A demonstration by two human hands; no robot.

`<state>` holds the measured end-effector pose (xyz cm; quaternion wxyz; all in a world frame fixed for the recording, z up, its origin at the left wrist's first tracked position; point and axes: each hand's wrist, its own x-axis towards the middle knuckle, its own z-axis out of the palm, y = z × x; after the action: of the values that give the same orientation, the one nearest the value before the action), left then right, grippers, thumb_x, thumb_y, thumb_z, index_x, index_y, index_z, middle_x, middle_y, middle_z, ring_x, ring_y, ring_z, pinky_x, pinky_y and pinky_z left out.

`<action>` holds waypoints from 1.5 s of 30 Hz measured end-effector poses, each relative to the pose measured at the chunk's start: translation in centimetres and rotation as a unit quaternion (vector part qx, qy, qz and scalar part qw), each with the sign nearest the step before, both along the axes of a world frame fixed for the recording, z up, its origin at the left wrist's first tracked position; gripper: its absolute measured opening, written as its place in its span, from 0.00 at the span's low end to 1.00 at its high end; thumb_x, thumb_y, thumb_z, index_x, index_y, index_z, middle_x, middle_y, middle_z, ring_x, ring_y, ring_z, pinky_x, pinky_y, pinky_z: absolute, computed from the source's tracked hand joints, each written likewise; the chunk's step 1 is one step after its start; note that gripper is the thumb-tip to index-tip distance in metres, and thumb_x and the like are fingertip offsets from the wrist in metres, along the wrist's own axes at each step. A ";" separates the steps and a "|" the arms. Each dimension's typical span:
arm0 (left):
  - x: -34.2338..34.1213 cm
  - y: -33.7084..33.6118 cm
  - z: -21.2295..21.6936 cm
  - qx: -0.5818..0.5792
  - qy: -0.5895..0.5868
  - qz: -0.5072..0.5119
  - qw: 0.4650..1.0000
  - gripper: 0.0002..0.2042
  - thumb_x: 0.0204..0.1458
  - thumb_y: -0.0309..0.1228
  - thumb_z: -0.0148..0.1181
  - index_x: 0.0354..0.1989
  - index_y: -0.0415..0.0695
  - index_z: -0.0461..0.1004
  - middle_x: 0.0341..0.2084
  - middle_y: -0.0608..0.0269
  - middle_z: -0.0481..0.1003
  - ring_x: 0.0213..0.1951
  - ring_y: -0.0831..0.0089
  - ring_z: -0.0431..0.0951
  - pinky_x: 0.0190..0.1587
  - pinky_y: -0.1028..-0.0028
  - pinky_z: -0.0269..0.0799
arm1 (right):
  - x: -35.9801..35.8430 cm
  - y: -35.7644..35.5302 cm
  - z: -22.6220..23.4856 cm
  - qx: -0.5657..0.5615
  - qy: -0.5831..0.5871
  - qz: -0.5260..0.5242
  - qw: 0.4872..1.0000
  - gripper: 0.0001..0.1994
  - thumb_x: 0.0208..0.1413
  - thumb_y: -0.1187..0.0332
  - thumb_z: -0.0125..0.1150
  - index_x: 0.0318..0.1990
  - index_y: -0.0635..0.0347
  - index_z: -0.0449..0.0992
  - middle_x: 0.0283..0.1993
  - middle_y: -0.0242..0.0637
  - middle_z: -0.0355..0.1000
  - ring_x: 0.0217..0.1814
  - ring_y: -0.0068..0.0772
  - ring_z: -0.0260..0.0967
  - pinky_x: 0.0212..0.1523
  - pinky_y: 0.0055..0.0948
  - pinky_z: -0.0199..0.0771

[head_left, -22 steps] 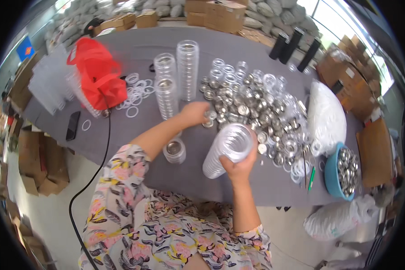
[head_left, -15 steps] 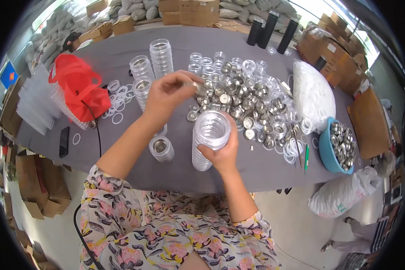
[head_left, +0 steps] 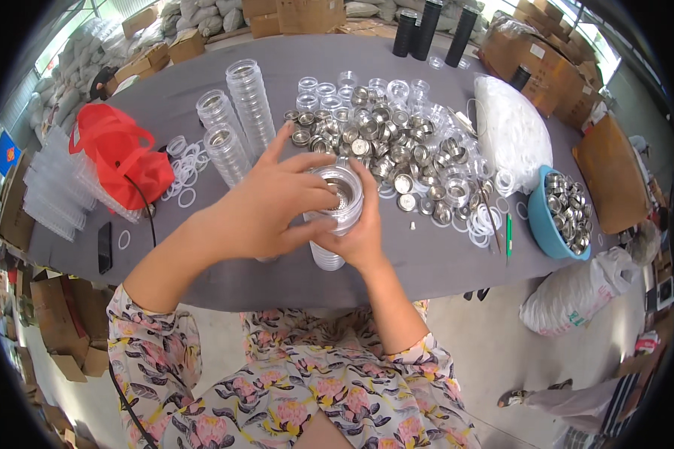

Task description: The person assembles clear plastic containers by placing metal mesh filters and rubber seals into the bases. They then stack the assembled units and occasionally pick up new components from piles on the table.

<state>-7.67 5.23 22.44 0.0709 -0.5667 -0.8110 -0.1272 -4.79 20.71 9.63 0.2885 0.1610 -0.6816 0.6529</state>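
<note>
Two hands meet over the grey table (head_left: 442, 269) — a stack of clear cups (head_left: 335, 224) is gripped upright by the right hand (head_left: 359, 236), while a metal strainer (head_left: 335, 191) is pressed into its top by the left hand's (head_left: 266, 206) fingers.

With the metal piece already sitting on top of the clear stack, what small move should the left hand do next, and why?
Probably press the metal strainer piece down until it seats in the top clear cup. The left hand has fingertips on its rim, and the right hand grips the clear stack from behind. Whether the piece is fully seated cannot be told, so a light push seems sensible.
</note>
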 end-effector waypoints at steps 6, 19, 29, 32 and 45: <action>-0.6 0.9 -2.3 0.110 0.057 -0.036 0.992 0.08 0.45 0.31 0.61 0.34 0.47 0.75 0.35 0.71 0.75 0.52 0.65 0.69 0.63 0.42 0.34 | 0.2 0.5 -0.6 -0.039 -0.048 0.035 0.997 0.51 0.28 0.67 0.78 0.62 0.62 0.50 0.54 0.43 0.64 0.55 0.36 0.64 0.53 0.34 0.68; -0.9 -0.2 -4.6 0.492 -0.393 0.097 0.770 0.08 0.52 0.29 0.56 0.36 0.38 0.75 0.36 0.61 0.75 0.39 0.72 0.72 0.49 0.74 0.65 | -0.2 0.3 -2.3 0.007 -0.033 -0.020 0.999 0.43 0.26 0.69 0.77 0.55 0.64 0.61 0.49 0.43 0.69 0.51 0.35 0.68 0.53 0.33 0.67; 0.5 -9.4 -12.9 0.095 -0.001 0.189 0.977 0.08 0.47 0.30 0.59 0.35 0.42 0.73 0.29 0.60 0.71 0.38 0.61 0.70 0.52 0.63 0.60 | -0.1 0.1 -1.9 0.008 -0.034 -0.009 0.999 0.43 0.26 0.72 0.75 0.56 0.66 0.58 0.49 0.42 0.68 0.51 0.34 0.68 0.52 0.32 0.67; 1.0 -9.6 -14.4 0.072 0.002 0.166 0.983 0.07 0.45 0.31 0.60 0.32 0.44 0.72 0.27 0.62 0.70 0.37 0.62 0.69 0.51 0.62 0.60 | -0.1 0.2 -2.2 0.019 -0.041 -0.013 0.999 0.45 0.24 0.73 0.75 0.56 0.66 0.58 0.50 0.42 0.68 0.52 0.36 0.67 0.53 0.33 0.67; -13.8 2.3 -19.0 -0.137 -0.178 0.209 0.952 0.17 0.45 0.30 0.56 0.45 0.41 0.70 0.40 0.49 0.72 0.44 0.51 0.73 0.43 0.58 0.70 | 0.1 0.8 -4.4 -0.085 -0.091 -0.013 0.992 0.47 0.25 0.61 0.73 0.58 0.68 0.56 0.53 0.42 0.62 0.55 0.38 0.62 0.57 0.35 0.62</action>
<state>-21.45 7.49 3.47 -0.1281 -0.3573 -0.9201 -0.0960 -4.68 21.56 5.18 0.2462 0.0670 -0.6492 0.7166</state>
